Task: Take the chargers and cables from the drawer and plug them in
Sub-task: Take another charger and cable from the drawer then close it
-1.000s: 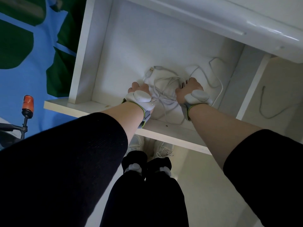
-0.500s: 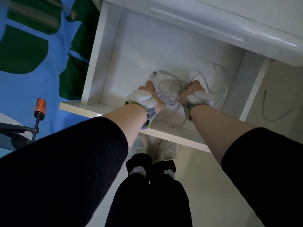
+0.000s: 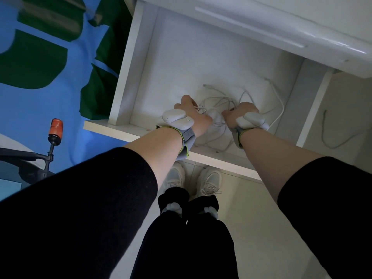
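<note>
A white drawer stands pulled out below me. Near its front lies a tangle of white cables with a white charger block in the middle. My left hand is closed on the left side of the bundle, with a metal plug end at its fingers. My right hand grips the right side of the same bundle. The two hands nearly touch over the charger. One cable loop trails to the right across the drawer floor. My fingertips are hidden under the hands.
The white desk top overhangs the drawer's back. Another white cable lies on the floor to the right. A chair part with an orange knob stands at the left, in front of a blue and green surface. My feet are under the drawer front.
Both hands have drawn together, gathering the cables and charger into a tighter bundle between them. The view has shifted, so the drawer now sits further right in frame.
</note>
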`<state>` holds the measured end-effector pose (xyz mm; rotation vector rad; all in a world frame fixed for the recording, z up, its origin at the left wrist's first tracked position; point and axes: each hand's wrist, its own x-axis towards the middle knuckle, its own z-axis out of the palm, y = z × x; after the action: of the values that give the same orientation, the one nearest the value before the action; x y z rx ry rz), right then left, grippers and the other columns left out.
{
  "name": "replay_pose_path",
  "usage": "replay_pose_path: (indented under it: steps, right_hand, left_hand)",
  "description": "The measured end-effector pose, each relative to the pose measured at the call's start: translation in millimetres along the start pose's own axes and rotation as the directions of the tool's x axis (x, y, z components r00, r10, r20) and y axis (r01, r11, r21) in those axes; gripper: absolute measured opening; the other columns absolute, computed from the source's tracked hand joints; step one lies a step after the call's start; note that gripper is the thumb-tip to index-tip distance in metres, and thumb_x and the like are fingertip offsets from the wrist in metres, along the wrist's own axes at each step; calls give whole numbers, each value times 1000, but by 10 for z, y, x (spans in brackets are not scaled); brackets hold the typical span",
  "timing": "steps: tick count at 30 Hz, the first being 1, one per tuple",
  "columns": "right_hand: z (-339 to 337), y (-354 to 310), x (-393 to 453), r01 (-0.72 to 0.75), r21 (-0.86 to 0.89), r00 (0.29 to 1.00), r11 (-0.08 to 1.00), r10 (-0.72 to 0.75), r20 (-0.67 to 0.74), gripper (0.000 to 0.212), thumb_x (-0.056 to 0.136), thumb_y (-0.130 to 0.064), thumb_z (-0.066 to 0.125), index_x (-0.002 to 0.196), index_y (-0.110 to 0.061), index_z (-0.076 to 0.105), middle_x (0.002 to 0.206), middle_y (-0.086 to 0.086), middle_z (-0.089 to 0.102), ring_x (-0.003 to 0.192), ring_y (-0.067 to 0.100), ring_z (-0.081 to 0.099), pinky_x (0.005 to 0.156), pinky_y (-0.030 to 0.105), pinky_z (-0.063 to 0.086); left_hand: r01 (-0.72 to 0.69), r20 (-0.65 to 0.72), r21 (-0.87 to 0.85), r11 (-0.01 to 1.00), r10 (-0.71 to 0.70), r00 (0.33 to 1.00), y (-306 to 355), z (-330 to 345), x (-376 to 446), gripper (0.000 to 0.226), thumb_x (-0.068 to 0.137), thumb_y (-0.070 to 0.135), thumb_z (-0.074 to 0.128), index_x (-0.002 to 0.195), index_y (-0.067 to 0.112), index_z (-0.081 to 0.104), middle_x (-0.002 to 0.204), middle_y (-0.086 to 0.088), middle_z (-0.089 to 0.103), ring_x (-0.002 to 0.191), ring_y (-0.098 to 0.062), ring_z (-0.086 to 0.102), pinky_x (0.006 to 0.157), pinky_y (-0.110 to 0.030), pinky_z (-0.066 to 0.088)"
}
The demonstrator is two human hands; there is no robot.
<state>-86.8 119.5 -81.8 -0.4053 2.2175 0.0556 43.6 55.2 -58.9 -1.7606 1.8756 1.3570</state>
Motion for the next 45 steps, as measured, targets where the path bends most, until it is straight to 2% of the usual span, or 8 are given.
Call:
replay_pose_path:
  steps: [5, 8, 14, 22, 28, 34, 39, 45]
  right_hand:
    - [-129, 31, -158, 13, 13, 1000, 1000, -13, 8, 24, 86, -30, 54, 77, -8, 50, 80, 7, 50, 76, 23, 47, 55, 26, 34]
    - [-228, 54, -320, -21, 63, 1000, 998, 22, -10, 25, 84, -30, 54, 67, -13, 44, 72, 2, 48, 77, 26, 49, 66, 29, 38]
    - [-312, 48, -527, -38, 53, 999, 998, 38, -4, 11, 91, -27, 44, 93, -18, 51, 95, 2, 52, 85, 26, 49, 75, 31, 34]
    - [-38, -44, -414, -4, 82, 999, 997, 1, 37, 12, 89, -27, 48, 92, -15, 49, 93, 3, 52, 84, 25, 50, 76, 31, 37]
    - [152, -173, -226, -13, -34, 997, 999, 16, 78, 24, 86, -35, 54, 96, -14, 51, 98, 7, 53, 96, 30, 56, 88, 41, 48]
    - [351, -201, -16, 38, -96, 997, 995, -44, -57, 19, 84, -23, 58, 71, -11, 50, 92, 10, 62, 92, 28, 64, 55, 24, 35]
    - [407, -230, 48, 66, -139, 992, 988, -79, -95, 31, 81, -19, 57, 56, -13, 38, 85, 10, 61, 86, 27, 65, 62, 25, 38]
    - [267, -204, -27, 58, -93, 998, 994, -60, -25, 21, 80, -27, 61, 73, -9, 52, 83, 8, 55, 84, 28, 62, 65, 27, 39]
  left_hand:
    - [17, 30, -72, 997, -14, 999, 53, -64, -149, 30, 69, 21, 58, 92, 18, 40, 91, -5, 51, 72, -22, 51, 62, -30, 44]
    - [19, 51, -119, 993, -13, 999, 90, -125, -289, 37, 59, 26, 59, 91, 18, 41, 77, 2, 49, 61, -13, 46, 50, -25, 36]
    - [-35, -42, -114, 993, 31, 999, 62, -182, -473, 33, 64, 23, 62, 92, 20, 44, 75, 5, 51, 71, -26, 57, 68, -41, 57]
    - [-52, -45, -107, 993, 48, 998, -126, -153, -351, 32, 77, 13, 55, 109, 15, 51, 86, 1, 53, 66, -18, 51, 57, -22, 37]
    - [-70, 19, -79, 994, 72, 997, -116, -184, -252, 37, 84, 14, 52, 121, 17, 48, 85, 2, 52, 66, -18, 50, 59, -26, 39]
    - [-68, 45, -46, 997, 70, 997, -129, -213, -198, 44, 86, 12, 51, 129, 18, 44, 91, -1, 49, 77, -22, 49, 67, -28, 42]
    - [-47, 36, -47, 998, 49, 998, -173, -217, -139, 45, 85, 13, 51, 129, 20, 44, 88, 0, 49, 77, -23, 52, 68, -29, 46]
    - [-74, -7, -31, 997, 74, 997, -187, -226, -110, 47, 83, 12, 53, 129, 17, 43, 73, 10, 43, 70, -18, 50, 69, -29, 44]
